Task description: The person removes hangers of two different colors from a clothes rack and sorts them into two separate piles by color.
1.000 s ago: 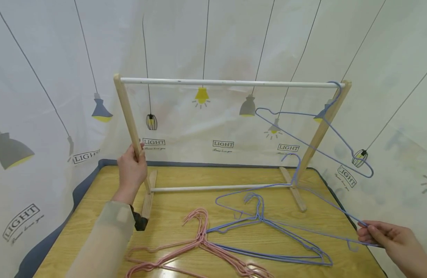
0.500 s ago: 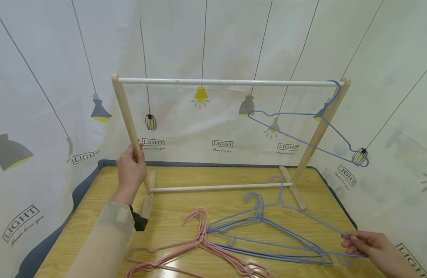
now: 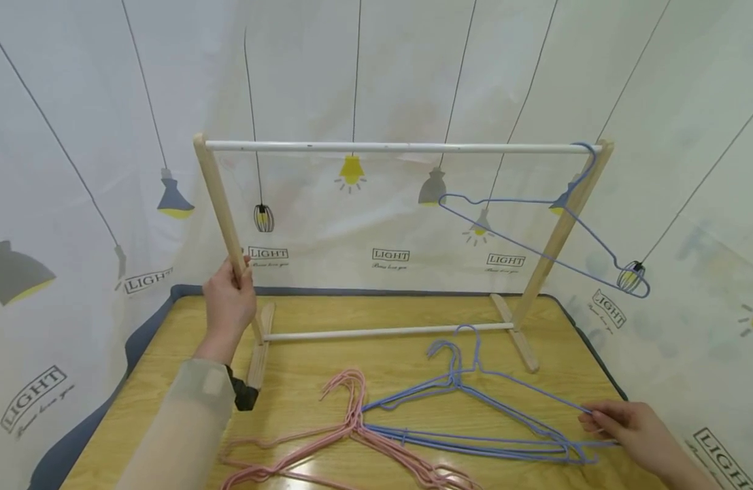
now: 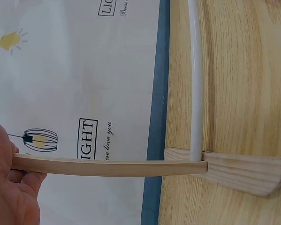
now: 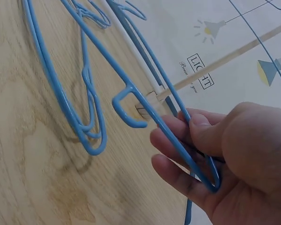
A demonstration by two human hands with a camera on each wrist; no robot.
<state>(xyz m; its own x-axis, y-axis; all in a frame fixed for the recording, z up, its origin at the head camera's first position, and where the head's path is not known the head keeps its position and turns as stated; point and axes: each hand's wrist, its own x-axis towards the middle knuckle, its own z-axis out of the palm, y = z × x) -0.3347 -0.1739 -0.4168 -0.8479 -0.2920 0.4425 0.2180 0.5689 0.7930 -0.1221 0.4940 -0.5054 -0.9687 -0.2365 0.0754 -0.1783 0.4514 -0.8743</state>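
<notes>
Since the earlier frames, the right hand had lowered the blue hanger from mid-air, above the rack's lower bar, down onto the pile beside the rack; the hanging hanger on the rack had settled from its swing.

Landmark: wooden rack, standing on the wooden table against the lamp-printed backdrop.

Rack: white top rail between two slanted wooden posts, white lower bar near the feet. One blue hanger hung at the rail's right end, by the right post.

Blue hangers lay in a stack in front of the rack, toward its right foot. Pink hangers lay in front of the rack's middle, touching the blue stack.

Left hand gripped the rack's left post, fingers curled round it, low on the post above the foot.

Right hand, in front of the rack's right foot, pinched the shoulder end of the blue hanger between thumb and fingers; grip clamped on the wire. Hanger's hook pointed toward the lower bar.
</notes>
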